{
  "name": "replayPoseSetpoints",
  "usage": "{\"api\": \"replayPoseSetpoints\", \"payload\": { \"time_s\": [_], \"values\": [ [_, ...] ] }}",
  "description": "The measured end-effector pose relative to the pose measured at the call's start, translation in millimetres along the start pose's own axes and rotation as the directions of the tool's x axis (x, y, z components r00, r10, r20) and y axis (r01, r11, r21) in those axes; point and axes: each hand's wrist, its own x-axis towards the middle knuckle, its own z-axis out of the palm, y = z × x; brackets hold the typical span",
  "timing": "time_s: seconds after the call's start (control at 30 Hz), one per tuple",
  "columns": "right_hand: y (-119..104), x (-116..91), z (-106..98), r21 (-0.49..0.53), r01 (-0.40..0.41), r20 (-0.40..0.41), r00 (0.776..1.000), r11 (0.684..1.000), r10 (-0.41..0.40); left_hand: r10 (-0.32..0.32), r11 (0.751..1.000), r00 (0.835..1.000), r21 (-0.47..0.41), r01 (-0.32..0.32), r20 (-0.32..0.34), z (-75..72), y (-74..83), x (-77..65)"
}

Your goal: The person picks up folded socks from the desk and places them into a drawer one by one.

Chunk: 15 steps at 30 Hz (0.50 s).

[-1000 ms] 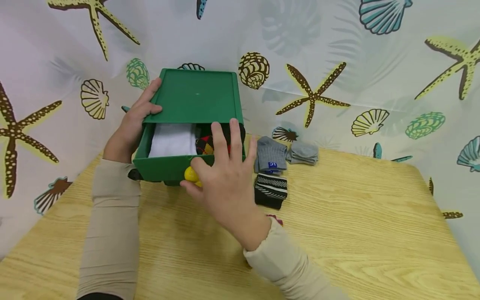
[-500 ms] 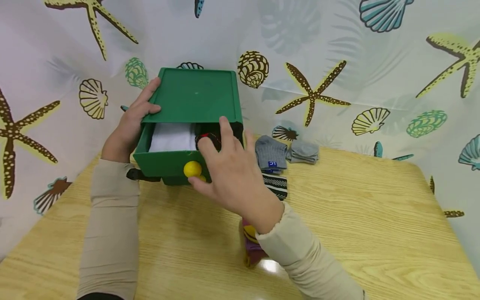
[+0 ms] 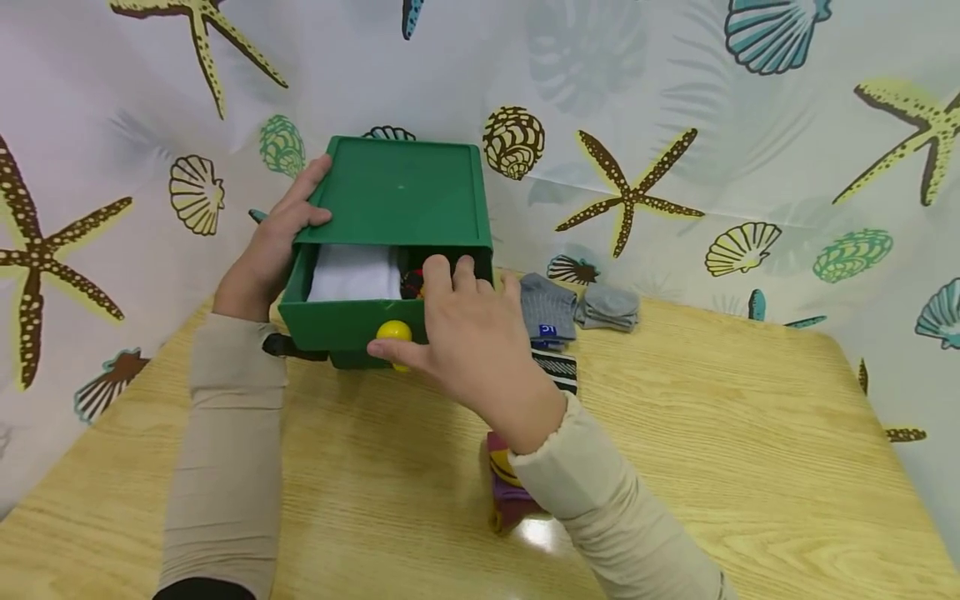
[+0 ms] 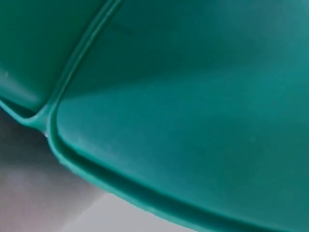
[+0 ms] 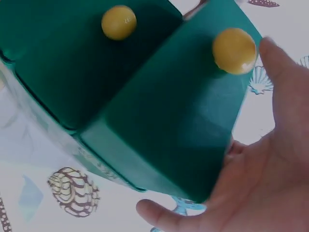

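Observation:
A green box [image 3: 405, 192] with a pulled-out drawer [image 3: 348, 325] stands on the table. My left hand [image 3: 270, 242] rests against its left side, thumb over the top edge and forefinger nearly straight. My right hand [image 3: 480, 346] reaches over the drawer's front from the right; its bent fingers dip inside, with their tips hidden. The right thumb extends straight by the yellow knob [image 5: 234, 50]. Folded white cloth [image 3: 356, 273] fills the drawer's left part. Beside it shows a bit of red-and-black patterned sock [image 3: 412, 284]. Green plastic walls [image 4: 169, 130] fill most of the left wrist view.
Folded grey socks [image 3: 547, 310], lighter grey socks [image 3: 609, 307] and black-and-white striped socks [image 3: 558, 369] lie right of the box. A purple-and-yellow sock [image 3: 510, 492] lies near the right forearm. Something black [image 3: 294, 347] sticks out by the left wrist. A shell-print sheet [image 3: 637, 100] hangs behind.
My right hand's fingers have bent down into the drawer, and its thumb has straightened across the knob. My left hand and the box stay put. The purple-and-yellow sock has come into view.

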Motion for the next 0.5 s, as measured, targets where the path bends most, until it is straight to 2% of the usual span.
{"api": "replayPoseSetpoints", "payload": {
  "time_s": [0.1,0.23,0.33,0.43,0.5],
  "values": [
    [2.6,2.3,-0.3,0.045,-0.021,0.035,0.999,0.999,0.019,0.004,1.000,1.000,0.001,-0.004,0.007,1.0,0.5,1.0],
    [8.3,8.5,-4.8,0.136,-0.076,0.171,0.984,0.988,0.053,0.009,1.000,1.000,0.000,-0.009,0.009,1.0,0.4,1.5],
    [12.4,12.5,-7.2,0.175,-0.099,0.237,0.970,0.980,0.056,0.005,1.000,1.000,-0.002,-0.005,0.007,0.3,-0.3,1.5],
    [14.3,12.4,-6.5,0.187,-0.088,0.235,0.971,0.978,0.042,-0.008,1.000,1.000,0.001,0.008,0.004,-0.3,-1.2,0.9],
    [13.8,8.9,-4.7,0.175,-0.056,0.178,0.984,0.983,0.024,-0.014,1.000,1.000,-0.001,0.014,0.007,-0.2,-1.4,0.5]
  ]
}}
